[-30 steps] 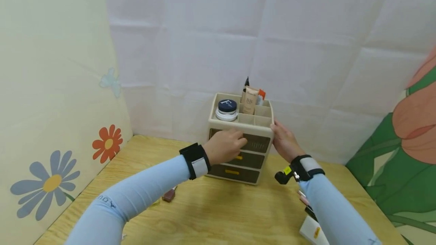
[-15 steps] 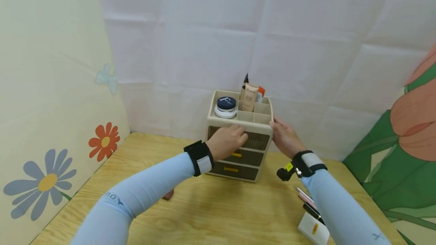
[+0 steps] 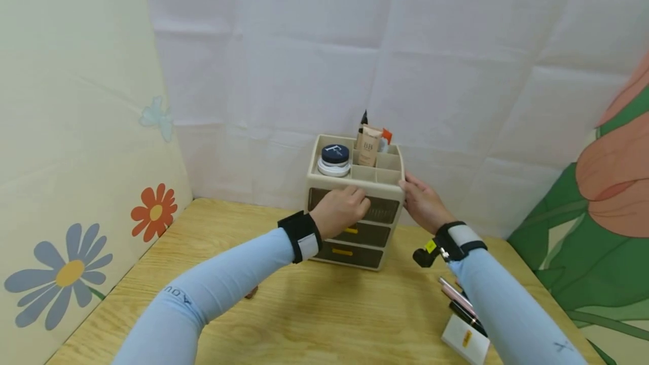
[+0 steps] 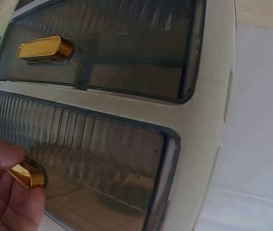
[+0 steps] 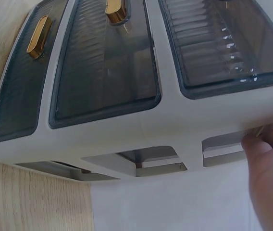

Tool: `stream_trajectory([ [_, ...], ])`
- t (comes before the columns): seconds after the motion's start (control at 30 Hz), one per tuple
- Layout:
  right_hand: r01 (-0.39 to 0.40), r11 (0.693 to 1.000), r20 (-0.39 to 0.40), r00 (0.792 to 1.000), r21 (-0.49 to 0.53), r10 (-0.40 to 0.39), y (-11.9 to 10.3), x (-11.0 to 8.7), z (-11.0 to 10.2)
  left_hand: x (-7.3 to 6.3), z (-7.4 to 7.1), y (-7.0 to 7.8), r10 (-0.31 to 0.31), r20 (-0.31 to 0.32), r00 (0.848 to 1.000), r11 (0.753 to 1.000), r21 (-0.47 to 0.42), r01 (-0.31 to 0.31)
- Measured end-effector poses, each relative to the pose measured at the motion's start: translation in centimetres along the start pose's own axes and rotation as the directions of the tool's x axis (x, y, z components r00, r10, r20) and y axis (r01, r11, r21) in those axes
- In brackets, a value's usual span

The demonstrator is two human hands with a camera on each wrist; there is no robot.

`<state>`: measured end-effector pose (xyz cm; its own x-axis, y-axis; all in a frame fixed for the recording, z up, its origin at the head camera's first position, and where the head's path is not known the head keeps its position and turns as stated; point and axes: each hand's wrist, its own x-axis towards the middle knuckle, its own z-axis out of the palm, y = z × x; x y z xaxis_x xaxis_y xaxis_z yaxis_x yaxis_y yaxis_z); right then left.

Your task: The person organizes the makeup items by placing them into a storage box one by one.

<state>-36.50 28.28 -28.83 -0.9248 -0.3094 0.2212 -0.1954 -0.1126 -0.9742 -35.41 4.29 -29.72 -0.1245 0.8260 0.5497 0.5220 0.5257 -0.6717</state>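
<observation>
A cream drawer organizer [image 3: 314,185] with dark see-through drawers stands on the wooden table. My left hand [image 3: 338,211] is at its top drawer [image 3: 383,210], the palm side hidden from the head camera. In the left wrist view, thumb and fingers pinch that drawer's gold handle [image 4: 28,174]; the drawer front sits in line with the frame. My right hand [image 3: 425,203] grips the organizer's upper right side, its fingers at a side cut-out [image 5: 223,144]. Up top are a dark-blue-lidded round compact [image 3: 335,154], a white round case [image 3: 334,169] and a beige BB cream tube [image 3: 369,146].
Behind the tube are a dark pointed pen [image 3: 364,118] and an orange-capped item [image 3: 387,135]. Near my right sleeve lie slim cosmetic tubes [image 3: 458,299] and a white box [image 3: 465,339]. A small brown item [image 3: 251,292] is mostly hidden by my left sleeve. A white cloth [image 3: 269,72] hangs behind.
The head view has shifted slightly. My left forearm has moved a little to the right, covering more of the brown item. Both hands stay at the organizer.
</observation>
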Motion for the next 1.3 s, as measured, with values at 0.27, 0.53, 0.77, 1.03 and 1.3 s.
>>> stream_trajectory([
  [0.27, -0.021, 0.999, 0.000, 1.000, -0.036, 0.021, 0.1, 0.0, 0.0, -0.5, -0.9, 0.7, 0.031, -0.008, 0.999, 0.999, -0.010, -0.031],
  [0.53, -0.047, 0.998, -0.018, 0.999, -0.038, 0.046, -0.2, -0.1, 0.0, -1.2, -2.4, 1.5, 0.044, -0.032, 0.998, 0.999, -0.004, -0.045],
  [0.77, -0.032, 0.999, -0.004, 0.999, -0.021, 0.032, 0.2, -0.1, -0.1, -1.8, -3.8, 2.3, 0.054, -0.032, 0.998, 0.998, -0.023, -0.055],
  [1.03, -0.042, 0.998, -0.012, 0.999, -0.046, 0.042, -0.1, -0.1, -0.2, -2.3, -5.1, 2.9, 0.072, -0.019, 0.997, 0.997, -0.001, -0.072],
  [1.3, -0.046, 0.998, -0.007, 0.999, -0.048, 0.045, -0.4, -0.1, -0.1, -2.8, -6.2, 3.3, 0.094, -0.047, 0.994, 0.996, 0.001, -0.094],
])
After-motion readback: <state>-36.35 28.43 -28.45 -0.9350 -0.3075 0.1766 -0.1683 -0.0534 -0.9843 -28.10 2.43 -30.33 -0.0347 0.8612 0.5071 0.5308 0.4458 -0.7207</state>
